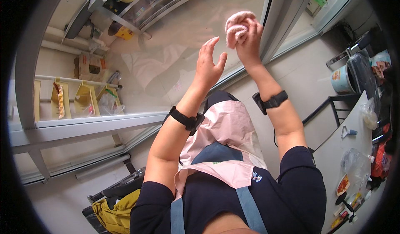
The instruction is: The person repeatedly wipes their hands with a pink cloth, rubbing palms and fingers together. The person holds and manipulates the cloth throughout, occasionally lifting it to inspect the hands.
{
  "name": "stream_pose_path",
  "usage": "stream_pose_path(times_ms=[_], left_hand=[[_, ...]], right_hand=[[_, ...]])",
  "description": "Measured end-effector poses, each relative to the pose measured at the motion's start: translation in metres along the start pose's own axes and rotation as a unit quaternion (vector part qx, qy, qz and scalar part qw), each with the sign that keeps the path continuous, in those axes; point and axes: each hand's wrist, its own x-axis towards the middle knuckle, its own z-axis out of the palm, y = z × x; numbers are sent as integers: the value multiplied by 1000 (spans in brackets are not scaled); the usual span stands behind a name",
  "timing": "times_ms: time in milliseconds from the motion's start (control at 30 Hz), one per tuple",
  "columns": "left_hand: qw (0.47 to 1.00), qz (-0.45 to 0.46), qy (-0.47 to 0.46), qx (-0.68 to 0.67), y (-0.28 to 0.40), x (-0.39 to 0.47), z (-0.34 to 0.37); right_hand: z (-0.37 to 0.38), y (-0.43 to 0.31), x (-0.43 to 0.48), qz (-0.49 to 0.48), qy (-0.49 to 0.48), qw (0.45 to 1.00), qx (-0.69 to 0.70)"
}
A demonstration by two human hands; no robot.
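My right hand (251,46) grips a bunched pink cloth (234,26) in front of the glass pane (187,12), close to the grey metal door frame (281,18). I cannot tell whether the cloth touches the glass. Lower and to its left, my left hand (207,63) is raised with the thumb and fingers apart, holding nothing. Faint reflections of a light apron show on the pane. A black strap with a small device circles each forearm. A pink apron (225,118) covers my front.
Behind the glass are yellow bins (86,98), a cardboard box (90,67) and a shelf unit (150,6). At right, a white table (331,149) bears a peeler (348,132), plastic bags and a plate of food (343,185). A mustard-coloured garment (120,212) lies on a black chair at lower left.
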Motion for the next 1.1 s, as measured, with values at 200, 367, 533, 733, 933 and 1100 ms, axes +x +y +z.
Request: stream_pose_path(times_ms=[200,367,533,733,933,1100], left_hand=[[1000,-3,-8,-4,-2,1,4],[1000,-13,-11,2,-8,-5,5],[1000,-12,-2,-2,-16,-12,8],[998,-14,9,59,-26,-20,-1],[996,-24,18,85,-33,-32,-13],[996,-54,36,60,-35,-40,-20]], right_hand=[[-20,0,65,-157,86,982,64],[-15,27,27,35,33,987,155],[5,19,-6,62,81,983,156],[13,-17,-14,124,92,983,96],[18,-15,-29,219,-2,961,171],[45,-35,-64,62,-89,973,204]])
